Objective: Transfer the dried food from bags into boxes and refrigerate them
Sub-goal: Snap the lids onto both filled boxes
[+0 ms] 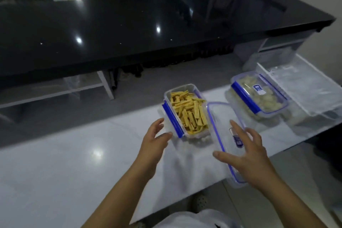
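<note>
Hands spread wide: left hand [156, 138] beside open clear plastic box of yellow sticks [187, 112], right hand [244, 149] partly hiding clear blue-rimmed lid [220, 131] overhanging white tabletop [74, 163] edge.

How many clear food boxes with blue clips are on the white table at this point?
2. The open box of yellow strips sits by the left hand; the lidded box of pale pieces sits farther right. A loose lid lies between. None looks hidden.

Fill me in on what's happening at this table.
A person is boxing dried food. The open box of yellow strips sits on the white table, the left hand at its near end. The right hand rests spread on the loose lid beside it. A second box, already lidded, stands to the right, by empty bags.
</note>
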